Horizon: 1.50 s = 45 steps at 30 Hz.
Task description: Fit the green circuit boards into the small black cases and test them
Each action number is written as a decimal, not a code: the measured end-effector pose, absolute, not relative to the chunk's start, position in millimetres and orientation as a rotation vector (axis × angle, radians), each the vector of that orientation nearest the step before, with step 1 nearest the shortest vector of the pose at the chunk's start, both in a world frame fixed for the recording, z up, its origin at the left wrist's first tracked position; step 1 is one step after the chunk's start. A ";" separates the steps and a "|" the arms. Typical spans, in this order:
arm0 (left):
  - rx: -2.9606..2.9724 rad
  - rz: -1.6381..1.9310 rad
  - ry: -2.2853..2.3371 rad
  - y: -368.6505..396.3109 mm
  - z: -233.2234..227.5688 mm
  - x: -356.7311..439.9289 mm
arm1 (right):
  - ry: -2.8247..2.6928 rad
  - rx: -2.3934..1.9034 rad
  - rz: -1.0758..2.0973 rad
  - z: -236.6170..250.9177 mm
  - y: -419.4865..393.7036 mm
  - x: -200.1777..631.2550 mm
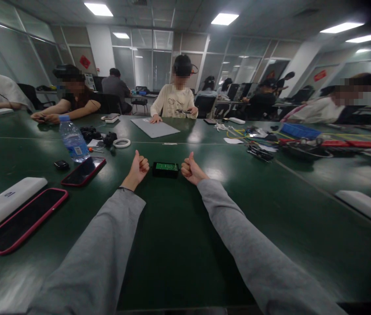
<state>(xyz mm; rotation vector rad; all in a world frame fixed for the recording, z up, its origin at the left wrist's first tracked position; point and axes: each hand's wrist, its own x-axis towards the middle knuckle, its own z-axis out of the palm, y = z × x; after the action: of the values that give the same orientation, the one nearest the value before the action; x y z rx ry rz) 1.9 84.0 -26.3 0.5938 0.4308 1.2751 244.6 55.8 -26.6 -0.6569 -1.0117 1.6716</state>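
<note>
My left hand (139,166) is closed in a fist with the thumb pointing up, and nothing shows in its fingers. My right hand (191,169) makes the same thumb-up fist, also with nothing visible in it. Between the two fists, on the dark green table (172,245), stands a small black box with a lit green digit display (166,168), like a digital clock. Each hand is close beside it, with a narrow gap on either side. Long grey sleeves cover both my forearms.
Left lie phones with red edges (24,221) (83,171), a white power bank (10,202) and a water bottle (74,140). A tape roll (121,143) sits beyond. Across the table a person (175,98) touches a grey board (155,127). Cables and a blue tray (300,131) are right.
</note>
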 end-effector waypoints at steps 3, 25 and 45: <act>0.615 1.239 0.429 86.8 -26.7 2.4 | -1.001 -0.644 1.693 -26.4 60.0 242.8; 0.651 1.029 0.509 85.8 -19.3 -1.9 | -1.075 -0.650 1.711 -25.3 66.4 242.0; 0.846 0.890 0.478 83.6 -11.6 -4.0 | -1.131 -0.639 1.717 -18.7 65.3 243.7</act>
<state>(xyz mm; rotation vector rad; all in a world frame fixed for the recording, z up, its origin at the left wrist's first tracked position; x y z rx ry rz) -4.0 83.6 -11.6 0.8456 0.4783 0.8905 243.7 65.3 -18.7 -0.6389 -1.1306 1.7170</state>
